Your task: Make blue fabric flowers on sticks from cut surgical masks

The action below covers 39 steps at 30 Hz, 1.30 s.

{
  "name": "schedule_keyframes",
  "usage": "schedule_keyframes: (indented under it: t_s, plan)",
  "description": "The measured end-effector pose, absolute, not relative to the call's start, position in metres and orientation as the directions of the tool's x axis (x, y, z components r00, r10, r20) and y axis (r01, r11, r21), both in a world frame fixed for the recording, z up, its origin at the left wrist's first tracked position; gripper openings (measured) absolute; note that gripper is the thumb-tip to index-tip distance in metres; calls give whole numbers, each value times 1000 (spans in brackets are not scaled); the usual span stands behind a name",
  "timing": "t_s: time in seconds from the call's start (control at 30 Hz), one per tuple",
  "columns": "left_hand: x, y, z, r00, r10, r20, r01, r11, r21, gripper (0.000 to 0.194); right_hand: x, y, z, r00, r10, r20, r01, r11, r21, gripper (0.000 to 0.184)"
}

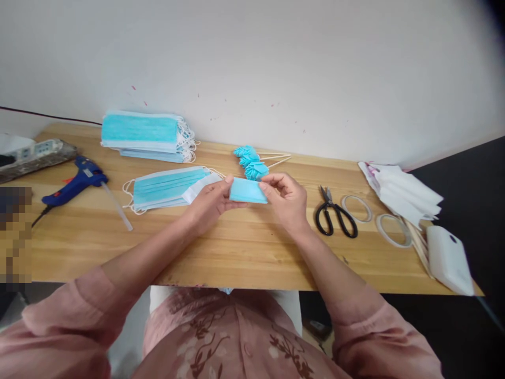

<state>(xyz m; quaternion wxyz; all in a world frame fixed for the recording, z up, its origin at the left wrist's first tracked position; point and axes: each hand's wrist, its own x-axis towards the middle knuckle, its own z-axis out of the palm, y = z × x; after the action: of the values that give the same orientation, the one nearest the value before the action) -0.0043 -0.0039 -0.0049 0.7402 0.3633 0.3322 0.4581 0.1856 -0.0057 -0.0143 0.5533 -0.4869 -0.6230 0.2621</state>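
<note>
We see a wooden surface (244, 258), its far edge against a wall. Above the middle, nearer the far edge than the near one, both hands hold a folded blue piece (248, 191). Left hand (215, 202): fingers clamped on the piece's left end, thumb on top, others beneath. Right hand (287, 200): thumb and forefinger pinched on its right end, remaining fingers curled.

Just left of the piece we note some masks (168, 187), partly behind the left hand; a thicker mask pile (140, 131) sits at the far edge, toward the far left corner. Blue paper-like flowers (252, 163) on thin sticks lie beyond the hands, by the far edge.

Toward the left edge: a blue glue gun (74, 181), glue stick (117, 207) protruding, and a power strip (35, 155). On the right: black-handled scissors (335, 215), open; two tape rings (394, 231); white sheets (406, 190). A white plastic case (450, 260) lies at the near right corner.
</note>
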Motion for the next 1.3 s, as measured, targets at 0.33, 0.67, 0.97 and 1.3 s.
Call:
schedule_keyframes:
  t_s: [0.33,0.67,0.97,1.3]
  plan:
    - [-8,-5,-9,316,940,-130,-282,224,933,31,185,-9,-12,-4,900,435,339,410,-847,14]
    - [-8,-7,-5,347,932,-110,-230,198,953,33,185,-9,-7,-68,892,448,437,430,-790,9]
    - [-8,-7,-3,337,938,-82,-175,148,973,29,187,-9,-6,-107,870,482,456,474,-754,10]
    - [-6,-10,-12,258,958,128,118,-163,980,15,187,-11,-4,-296,733,613,646,626,-436,13]
